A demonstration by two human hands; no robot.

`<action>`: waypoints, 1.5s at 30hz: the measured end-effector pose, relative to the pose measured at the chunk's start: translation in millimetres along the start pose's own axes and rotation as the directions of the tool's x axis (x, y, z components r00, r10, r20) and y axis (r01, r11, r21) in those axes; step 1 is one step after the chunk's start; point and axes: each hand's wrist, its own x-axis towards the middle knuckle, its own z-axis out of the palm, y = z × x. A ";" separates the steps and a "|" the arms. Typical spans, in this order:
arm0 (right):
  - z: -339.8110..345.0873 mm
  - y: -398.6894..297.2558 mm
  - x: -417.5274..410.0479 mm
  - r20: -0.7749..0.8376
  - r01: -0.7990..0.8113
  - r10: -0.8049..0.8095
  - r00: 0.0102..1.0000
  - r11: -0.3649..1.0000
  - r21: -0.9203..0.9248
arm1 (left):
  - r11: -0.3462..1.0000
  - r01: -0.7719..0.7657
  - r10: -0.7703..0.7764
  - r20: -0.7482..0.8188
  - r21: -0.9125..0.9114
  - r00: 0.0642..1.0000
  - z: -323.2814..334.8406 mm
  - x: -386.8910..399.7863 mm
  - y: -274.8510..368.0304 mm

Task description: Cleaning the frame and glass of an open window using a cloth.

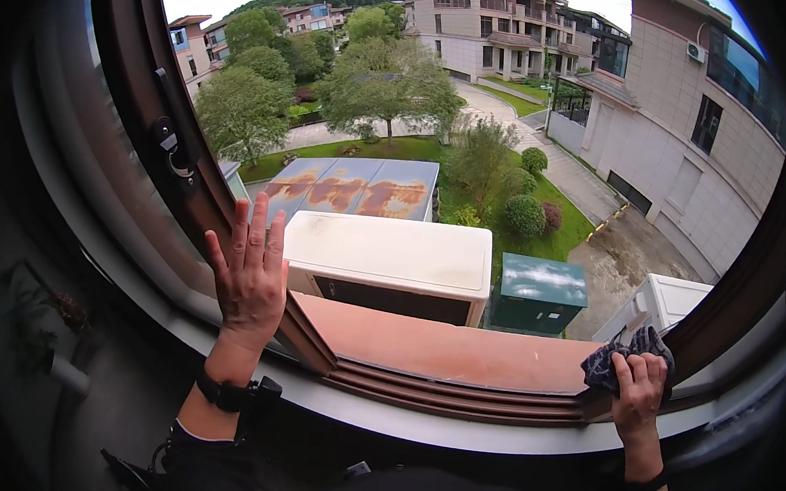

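My left hand [251,297] is raised, palm outward and fingers spread, beside the brown sliding window sash [130,74] on the left. It holds nothing; whether the palm presses on the frame or glass cannot be told. A latch [170,144] sits higher up that sash. At the lower right, my right hand [639,395] grips a bunched dark patterned cloth [603,366] against the right-hand brown window frame [718,333], just above the bottom track [458,398]. Between the hands, the window gap looks out over a reddish outer ledge [441,343].
A white inner sill [435,435] curves along the near side. Outside stand a cream air-conditioner unit [392,252], a green metal cabinet [540,288] and another white unit [683,297]. A white vase [69,375] is dimly visible at left.
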 end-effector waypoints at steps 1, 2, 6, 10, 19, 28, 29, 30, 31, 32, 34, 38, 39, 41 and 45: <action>-11.2 3.4 8.9 -0.048 0.002 -0.003 0.999 0.999 -0.034 | 0.988 -0.120 0.110 0.104 0.099 0.988 -6.1 7.3 -1.7; -12.8 7.8 10.5 -0.063 -0.014 0.014 0.998 1.000 -0.006 | 0.986 -0.125 0.112 0.111 0.110 0.987 -2.2 7.7 -2.2; -7.5 8.9 -7.7 -0.019 0.015 -0.011 1.000 0.983 0.183 | 0.891 -0.427 0.234 0.652 0.153 0.722 17.3 22.6 5.6; 5.4 -10.1 -55.6 0.068 0.044 -0.073 0.995 0.932 0.361 | 0.882 -0.469 0.190 0.887 0.033 0.420 21.0 32.7 19.3; 7.6 0.5 -164.8 0.245 -0.192 0.103 0.964 0.906 0.377 | 0.818 -0.574 0.301 0.831 0.026 0.468 41.2 11.8 24.6; 11.5 15.9 -232.2 0.278 -0.353 0.277 0.920 0.893 0.279 | 0.700 -0.710 0.514 0.745 -0.077 0.426 20.3 10.8 42.9; 14.0 16.7 -234.5 0.285 -0.352 0.270 0.920 0.890 0.290 | 0.691 -0.719 0.534 0.722 -0.072 0.441 15.8 11.4 47.2; 14.9 16.5 -234.3 0.283 -0.350 0.269 0.920 0.891 0.290 | 0.686 -0.722 0.566 0.693 -0.094 0.447 12.1 11.8 50.0; 15.3 15.5 -232.9 0.285 -0.345 0.261 0.922 0.889 0.301 | 0.688 -0.720 0.564 0.693 -0.092 0.450 8.7 13.4 54.8; 16.1 14.6 -231.2 0.286 -0.339 0.253 0.924 0.887 0.312 | 0.684 -0.720 0.581 0.686 -0.120 0.438 5.2 15.9 61.2; 20.1 14.0 -227.2 0.285 -0.326 0.236 0.929 0.886 0.331 | 0.683 -0.721 0.602 0.647 -0.115 0.467 -8.2 17.8 75.7; 28.2 7.6 -215.9 0.300 -0.288 0.176 0.937 0.877 0.384 | 0.688 -0.709 0.685 0.461 -0.156 0.564 -27.8 19.9 99.3; 29.1 5.5 -211.8 0.323 -0.276 0.144 0.935 0.868 0.412 | 0.687 -0.701 0.714 0.354 -0.189 0.604 -31.2 20.1 105.2; 32.8 -0.5 -204.4 0.306 -0.250 0.122 0.944 0.869 0.426 | 0.679 -0.711 0.729 0.282 -0.182 0.624 -44.2 22.0 120.1; 40.4 -7.5 -196.9 0.285 -0.207 0.079 0.955 0.866 0.455 | 0.700 -0.691 0.697 -0.037 -0.178 0.716 -68.2 25.4 143.4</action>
